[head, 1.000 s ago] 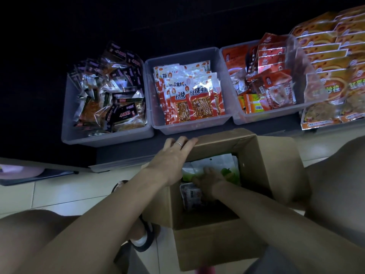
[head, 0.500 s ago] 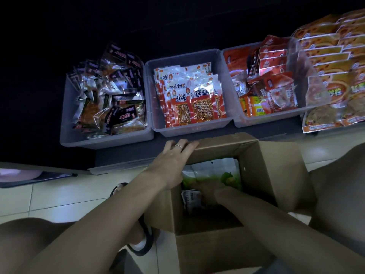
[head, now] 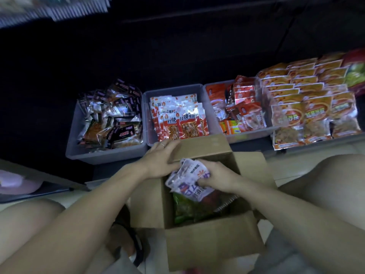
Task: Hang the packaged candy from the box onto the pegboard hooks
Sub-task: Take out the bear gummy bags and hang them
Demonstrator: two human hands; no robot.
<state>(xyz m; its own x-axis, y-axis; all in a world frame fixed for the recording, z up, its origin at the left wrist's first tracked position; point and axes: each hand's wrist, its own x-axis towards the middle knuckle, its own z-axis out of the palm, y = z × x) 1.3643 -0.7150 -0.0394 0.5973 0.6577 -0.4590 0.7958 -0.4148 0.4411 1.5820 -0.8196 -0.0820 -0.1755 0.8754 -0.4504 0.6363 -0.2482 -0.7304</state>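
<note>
Person is crouching over the open cardboard box [head: 209, 248] on the floor. Right hand [head: 215, 176] is gripping a bunch of white-and-purple candy packs [head: 189, 178], fingers curled round them, at the box opening. Left hand [head: 161, 162] is lying flat on the box's far-left flap, fingers relaxed and touching the packs' edge. Green packs [head: 187, 208] are lying deeper inside. Three grey bins [head: 107, 155] of snack packets are sitting just beyond the box.

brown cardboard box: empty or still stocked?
Still stocked. Green packets lie inside the brown cardboard box, under the white-and-purple packets gripped by the right hand.
</note>
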